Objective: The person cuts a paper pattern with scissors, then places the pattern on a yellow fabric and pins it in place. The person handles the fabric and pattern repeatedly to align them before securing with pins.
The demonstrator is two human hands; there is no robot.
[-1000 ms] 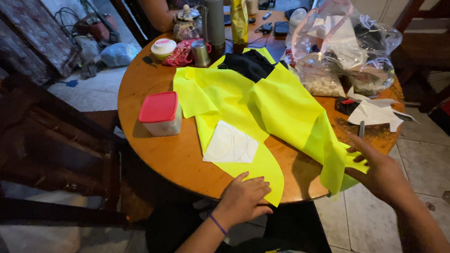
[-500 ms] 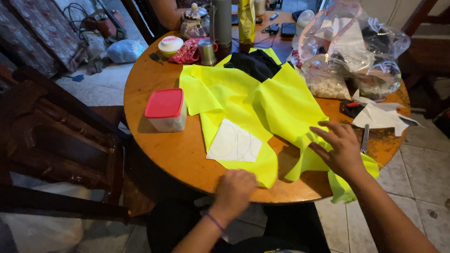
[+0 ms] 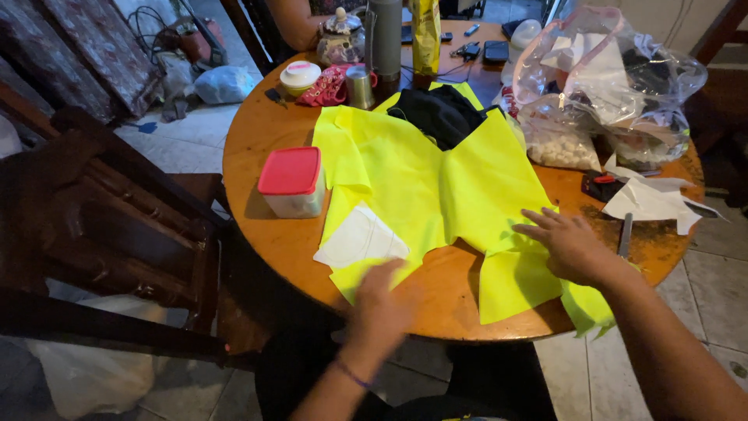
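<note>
The round table [image 3: 269,234] is wood with a smooth, glossy orange-brown varnish that catches the light. Across it lies a matt, thin yellow cloth [image 3: 405,175], slightly creased, with a matt white paper piece [image 3: 360,242] on its near left part. The tub [image 3: 294,183] to the left looks like cloudy plastic under a smooth red plastic lid. At the far right a clear plastic bag [image 3: 600,78] is shiny and crinkled. A black cloth [image 3: 438,115] beyond looks soft and dull. The cup [image 3: 359,86] at the far side appears to be brushed metal. The chair [image 3: 117,234] on the left is dark wood.
</note>
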